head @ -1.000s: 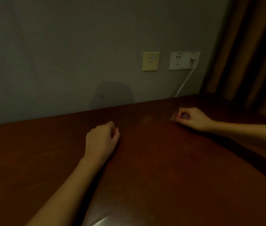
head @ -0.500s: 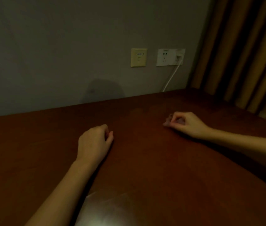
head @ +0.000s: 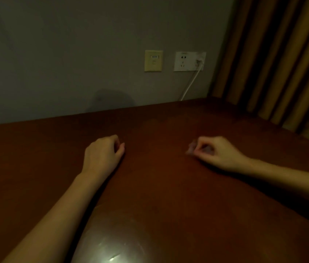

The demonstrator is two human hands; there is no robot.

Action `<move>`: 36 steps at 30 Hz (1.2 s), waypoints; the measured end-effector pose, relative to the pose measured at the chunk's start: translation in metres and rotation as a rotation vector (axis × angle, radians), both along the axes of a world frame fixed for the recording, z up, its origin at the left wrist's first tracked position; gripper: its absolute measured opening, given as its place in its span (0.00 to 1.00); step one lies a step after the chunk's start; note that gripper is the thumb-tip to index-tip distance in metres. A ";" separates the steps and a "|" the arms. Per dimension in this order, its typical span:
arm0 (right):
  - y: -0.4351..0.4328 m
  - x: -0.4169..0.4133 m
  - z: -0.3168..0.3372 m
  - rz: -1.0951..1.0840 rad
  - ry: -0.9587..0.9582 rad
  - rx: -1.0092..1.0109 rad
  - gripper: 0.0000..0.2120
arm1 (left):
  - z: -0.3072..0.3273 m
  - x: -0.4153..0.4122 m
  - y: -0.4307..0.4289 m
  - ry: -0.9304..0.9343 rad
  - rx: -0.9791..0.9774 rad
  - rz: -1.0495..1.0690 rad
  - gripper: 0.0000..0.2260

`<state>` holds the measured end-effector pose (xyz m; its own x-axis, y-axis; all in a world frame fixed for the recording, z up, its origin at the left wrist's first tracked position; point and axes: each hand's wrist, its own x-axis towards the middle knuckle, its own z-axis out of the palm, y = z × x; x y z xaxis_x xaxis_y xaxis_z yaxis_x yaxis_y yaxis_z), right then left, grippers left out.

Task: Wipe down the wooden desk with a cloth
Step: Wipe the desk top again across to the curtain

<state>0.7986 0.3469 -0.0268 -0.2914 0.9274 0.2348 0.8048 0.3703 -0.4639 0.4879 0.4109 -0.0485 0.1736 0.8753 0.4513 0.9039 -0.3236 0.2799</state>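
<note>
Two bare hands rest on a dark wooden desk (head: 169, 190) that fills the lower half of the dim room, its polished top catching a patch of glare (head: 112, 249) near the front edge. Behind it stands a plain grey wall (head: 64, 54), and brown striped curtains (head: 282, 63) hang at the right. The left hand (head: 102, 156) lies knuckles-up near the middle of the desk, its fingers loosely curled and nothing visible in them. The right hand (head: 220, 152) sits well apart from it, toward the curtain side, thumb and fingers pinched together low against the wood. On the wall, a yellowish plate (head: 153, 60) and a white socket (head: 187, 61) sit side by side, and a white cable (head: 189, 85) runs from the socket down behind the desk's back edge. Smallest of all is the small pale wad (head: 192, 149) that the right hand grips at its fingertips. It is blurred, but it is most likely the cloth, bunched tight and touching the desk surface.

The wiping appears to be under way in the middle of the desk, with the right hand doing the work and the left idle. The next move probably calls for keeping the wad pressed flat and sweeping it across the wood, then covering the strip along the wall and the corner by the curtains.
</note>
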 end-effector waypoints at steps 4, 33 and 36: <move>0.088 0.026 -0.002 -0.520 -0.145 0.034 0.11 | 0.000 0.000 -0.003 -0.011 -0.010 -0.012 0.10; -0.011 -0.043 0.002 0.090 -0.030 0.028 0.07 | 0.005 0.004 -0.010 0.010 -0.043 0.030 0.09; 0.047 -0.001 -0.001 -0.341 -0.062 0.036 0.05 | 0.004 0.025 -0.028 0.073 -0.003 0.011 0.09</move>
